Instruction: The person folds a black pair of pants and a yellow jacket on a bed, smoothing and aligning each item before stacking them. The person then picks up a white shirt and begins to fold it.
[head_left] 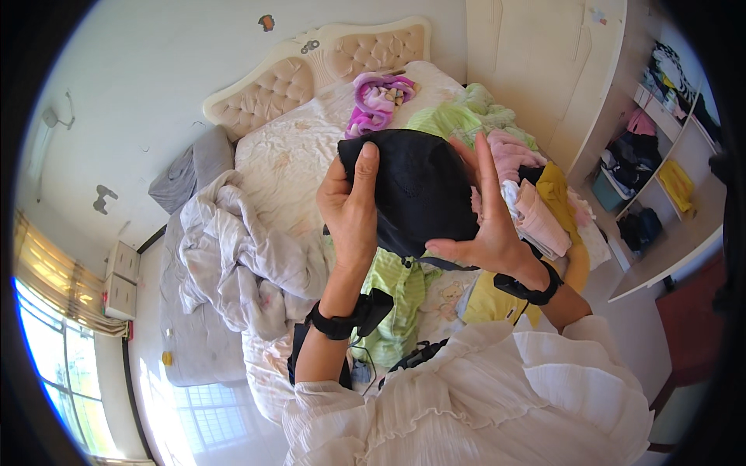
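A soft black cap (416, 186) is held up in front of me, above the bed. My left hand (351, 190) pinches its left edge, thumb on the near face and the fingers mostly behind the fabric. Around the right side of the cap curves my right hand (497, 221), its thumb against the lower edge and its fingers reaching up along the side. Each wrist wears a black strap, the left one with a small black box (377, 311) on it. Beneath the cap lies a light green striped cloth (388, 311).
On the bed (284, 151) are a crumpled pale grey quilt (241, 248) to the left, a purple and pink bundle (378, 101) near the headboard (315, 66), and pink folded clothes (540, 221) beside yellow garments (556, 194) on the right. An open wardrobe (660, 147) holding clothes stands at far right.
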A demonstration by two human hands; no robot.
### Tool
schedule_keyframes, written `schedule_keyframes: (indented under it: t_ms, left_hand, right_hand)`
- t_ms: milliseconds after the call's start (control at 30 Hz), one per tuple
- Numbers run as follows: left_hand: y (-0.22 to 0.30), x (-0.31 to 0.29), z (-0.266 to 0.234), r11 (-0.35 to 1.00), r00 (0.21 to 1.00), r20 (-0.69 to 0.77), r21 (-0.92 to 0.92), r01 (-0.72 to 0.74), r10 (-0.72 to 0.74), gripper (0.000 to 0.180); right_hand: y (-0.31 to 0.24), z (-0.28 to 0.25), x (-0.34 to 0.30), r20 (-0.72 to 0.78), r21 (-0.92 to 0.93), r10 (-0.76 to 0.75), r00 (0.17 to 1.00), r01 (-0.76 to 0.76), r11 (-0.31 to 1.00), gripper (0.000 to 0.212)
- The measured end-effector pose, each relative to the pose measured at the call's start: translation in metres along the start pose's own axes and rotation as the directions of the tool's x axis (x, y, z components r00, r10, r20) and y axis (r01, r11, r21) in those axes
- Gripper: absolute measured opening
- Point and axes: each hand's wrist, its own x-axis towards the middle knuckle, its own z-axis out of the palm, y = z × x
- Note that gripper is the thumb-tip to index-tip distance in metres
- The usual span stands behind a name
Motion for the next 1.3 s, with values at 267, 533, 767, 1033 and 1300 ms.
schedule_keyframes:
  t_ms: [267, 533, 767, 1033, 1300]
  left_hand:
    - [0.011, -0.002, -0.029, 0.986, 0.987, 0.017, 0.037, 0.161, -0.162, 0.023]
    - [-0.001, -0.018, -0.083, 0.946, 0.959, 0.088, 0.214, 0.244, -0.268, 0.028]
    - [-0.064, -0.051, -0.105, 0.875, 0.867, 0.147, -0.023, 0.484, -0.476, 0.066]
    - [-0.159, -0.154, -0.147, 0.087, 0.126, 0.498, -0.101, 0.991, -0.858, 0.085]
    - [-0.158, -0.218, -0.166, 0.31, 0.233, 0.496, 0.078, 0.948, -0.837, 0.052]
  right_hand:
    - [0.002, 0.007, 0.017, 0.08, 0.038, 0.048, 0.996, -0.051, 0.998, 0.077]
    - [-0.011, -0.001, 0.018, 0.255, 0.025, 0.152, 0.955, -0.163, 0.986, 0.051]
    - [-0.022, -0.011, 0.019, 0.363, 0.075, 0.233, 0.902, -0.278, 0.958, 0.051]
    - [0.047, -0.013, 0.022, 0.227, -0.087, 0.429, 0.874, -0.42, 0.903, 0.046]
    - [0.116, 0.017, 0.004, 0.232, -0.169, 0.546, 0.805, -0.52, 0.837, 0.041]
